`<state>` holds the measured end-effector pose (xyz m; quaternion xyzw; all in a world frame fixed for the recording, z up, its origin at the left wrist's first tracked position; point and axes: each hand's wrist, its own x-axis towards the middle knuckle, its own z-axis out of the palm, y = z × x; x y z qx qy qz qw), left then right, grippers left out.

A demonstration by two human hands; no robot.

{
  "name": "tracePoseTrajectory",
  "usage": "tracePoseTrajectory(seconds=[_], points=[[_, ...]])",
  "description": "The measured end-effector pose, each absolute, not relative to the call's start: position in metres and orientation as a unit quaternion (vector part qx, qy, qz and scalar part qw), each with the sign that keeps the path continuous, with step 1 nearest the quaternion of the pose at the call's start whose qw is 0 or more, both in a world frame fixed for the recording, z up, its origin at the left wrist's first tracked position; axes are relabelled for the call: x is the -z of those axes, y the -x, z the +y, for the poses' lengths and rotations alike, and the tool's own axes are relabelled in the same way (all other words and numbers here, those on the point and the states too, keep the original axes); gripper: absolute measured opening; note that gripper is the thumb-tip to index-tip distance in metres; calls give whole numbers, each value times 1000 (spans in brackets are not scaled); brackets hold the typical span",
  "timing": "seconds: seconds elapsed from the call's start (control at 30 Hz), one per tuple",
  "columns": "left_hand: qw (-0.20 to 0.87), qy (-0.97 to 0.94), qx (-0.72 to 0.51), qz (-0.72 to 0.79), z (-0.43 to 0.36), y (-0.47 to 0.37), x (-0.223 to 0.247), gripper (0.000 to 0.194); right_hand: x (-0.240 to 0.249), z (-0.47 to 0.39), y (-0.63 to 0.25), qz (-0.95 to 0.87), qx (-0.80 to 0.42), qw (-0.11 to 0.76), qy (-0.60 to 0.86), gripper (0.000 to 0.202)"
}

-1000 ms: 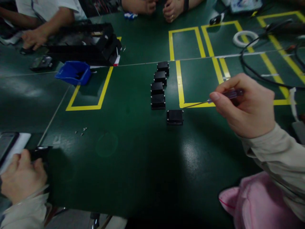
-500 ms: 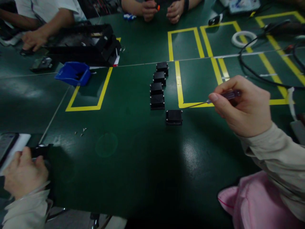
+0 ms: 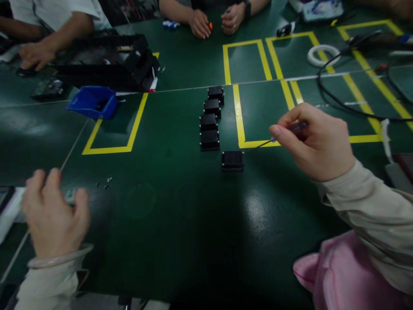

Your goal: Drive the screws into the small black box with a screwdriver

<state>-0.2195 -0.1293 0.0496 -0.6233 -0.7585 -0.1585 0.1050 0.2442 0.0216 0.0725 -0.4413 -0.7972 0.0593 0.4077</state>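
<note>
My right hand is closed round the handle of a small screwdriver. Its thin shaft slants down left, and the tip ends close to the right side of a black box with shiny screws at its corners; contact cannot be told. Beyond it, several similar black boxes stand in a slanting row. At the left, my left hand is over the table, fingers apart and holding nothing, slightly blurred. A few tiny screws lie to the right of its fingers.
A blue bin stands before a black tray at the back left. Across the green table, two other people's hands show. Yellow tape, a white tape roll and a black cable lie right. Pink cloth is below right.
My left hand has left a dark object at the left edge and moved up and right, fingers spreading. The view shifted slightly; my right hand still holds the screwdriver near the front box.
</note>
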Motion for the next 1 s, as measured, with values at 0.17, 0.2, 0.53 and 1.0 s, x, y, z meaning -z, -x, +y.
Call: tracePoseTrajectory(seconds=[0.17, 0.2, 0.53, 1.0], points=[[26, 780, 183, -598, -68, 104, -51, 60, -74, 26, -232, -813, -59, 380, 437, 18], [2, 813, 184, -553, -57, 85, -47, 57, -73, 27, -229, -817, -58, 369, 440, 18], [-72, 885, 169, -427, -5, -5, -14, 54, -73, 30, -222, -822, -63, 314, 471, 18], [-123, 872, 183, -437, -5, -4, -1, 50, -93, 26, -209, -874, -7, 102, 475, 17]])
